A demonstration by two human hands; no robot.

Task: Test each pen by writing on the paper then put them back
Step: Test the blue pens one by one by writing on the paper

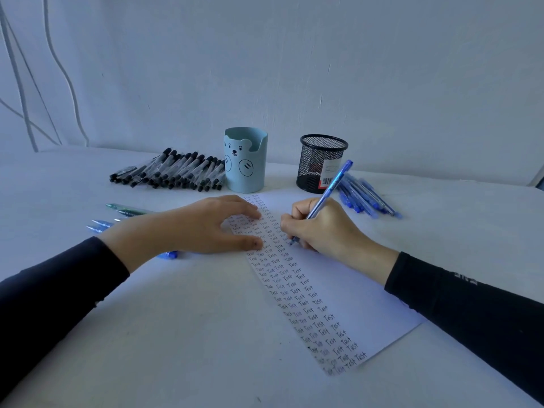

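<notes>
Pale wall (294, 69) stands behind the white tabletop (147, 334) in the head view. My left hand (203, 225) lies flat, fingers straight, pressing the paper (347, 290) near its upper left edge. My right hand (321, 228) grips a blue pen (332, 187) low on the barrel, its tip on the paper beside columns of "Test".

I judge the pen light, stiff and a little slick, so best held near the tip. The paper is thin and would slide unpinned.

Black pens (170, 172) lie heaped left of a bear cup (245, 160), and blue pens (368, 198) lie right of a mesh cup (322, 163). My left wrist half hides some loose pens (123, 209). I cannot see what the cups hold.
</notes>
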